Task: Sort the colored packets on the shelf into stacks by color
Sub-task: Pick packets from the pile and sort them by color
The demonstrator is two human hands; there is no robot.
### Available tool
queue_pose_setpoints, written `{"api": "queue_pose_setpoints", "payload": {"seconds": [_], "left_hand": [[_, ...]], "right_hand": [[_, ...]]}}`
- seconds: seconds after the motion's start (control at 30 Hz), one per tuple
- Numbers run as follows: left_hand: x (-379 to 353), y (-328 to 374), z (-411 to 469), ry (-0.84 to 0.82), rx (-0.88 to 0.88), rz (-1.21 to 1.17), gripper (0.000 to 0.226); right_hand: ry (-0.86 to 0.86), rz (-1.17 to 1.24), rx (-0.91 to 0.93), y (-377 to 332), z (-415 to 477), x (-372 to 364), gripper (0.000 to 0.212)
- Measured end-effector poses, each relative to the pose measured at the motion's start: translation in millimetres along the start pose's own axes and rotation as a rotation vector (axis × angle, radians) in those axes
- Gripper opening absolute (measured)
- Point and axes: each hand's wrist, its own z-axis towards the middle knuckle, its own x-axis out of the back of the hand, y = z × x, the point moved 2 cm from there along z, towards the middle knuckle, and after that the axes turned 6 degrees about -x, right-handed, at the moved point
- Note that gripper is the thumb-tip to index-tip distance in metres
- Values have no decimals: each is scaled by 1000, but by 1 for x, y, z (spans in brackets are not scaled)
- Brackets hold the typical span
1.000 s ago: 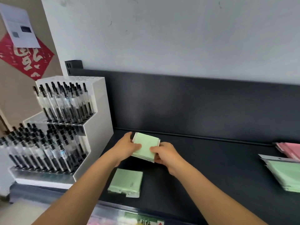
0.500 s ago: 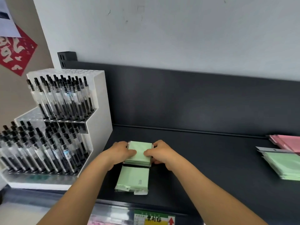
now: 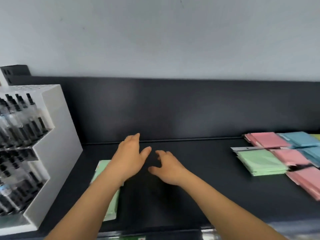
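Note:
My left hand (image 3: 129,157) hovers open over the black shelf (image 3: 173,196), fingers spread and empty. My right hand (image 3: 168,168) is just right of it, open with curled fingers, holding nothing. Green packets (image 3: 102,168) lie at the shelf's left end, largely hidden under my left forearm; a second green patch (image 3: 113,205) shows lower down. At the right lie a stack of green packets (image 3: 259,161), pink packets (image 3: 266,139) behind it, more pink ones (image 3: 304,177) in front, and blue packets (image 3: 299,138) at the far right.
A white stepped pen display (image 3: 52,153) filled with black-capped pens (image 3: 19,118) stands at the shelf's left end, next to the green packets. A black back panel (image 3: 173,110) rises behind the shelf under a white wall. The view is blurred.
Both hands have let go of the green stack, which now lies on the shelf at left, and have lifted away to the right. The view has swung right, bringing more pink and blue packets into sight.

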Motion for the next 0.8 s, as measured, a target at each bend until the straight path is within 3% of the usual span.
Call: {"api": "queue_pose_setpoints", "payload": {"seconds": [0.1, 0.27, 0.37, 0.47, 0.67, 0.8], "left_hand": [[-39, 48, 13, -107, -99, -48, 69], [-106, 123, 32, -335, -146, -156, 72], [-140, 158, 47, -407, -107, -210, 75], [-171, 183, 60, -454, -67, -256, 74], [-203, 200, 75, -465, 3, -333, 49], [-210, 213, 84, -484, 9, -230, 67]], "right_hand": [[184, -190, 63, 38, -17, 56, 62], [334, -365, -84, 129, -33, 150, 50], [256, -460, -157, 176, -42, 190, 48], [156, -485, -158, 203, -47, 219, 59], [-79, -408, -114, 221, -43, 238, 84], [-192, -555, -74, 226, -27, 245, 90]]}}
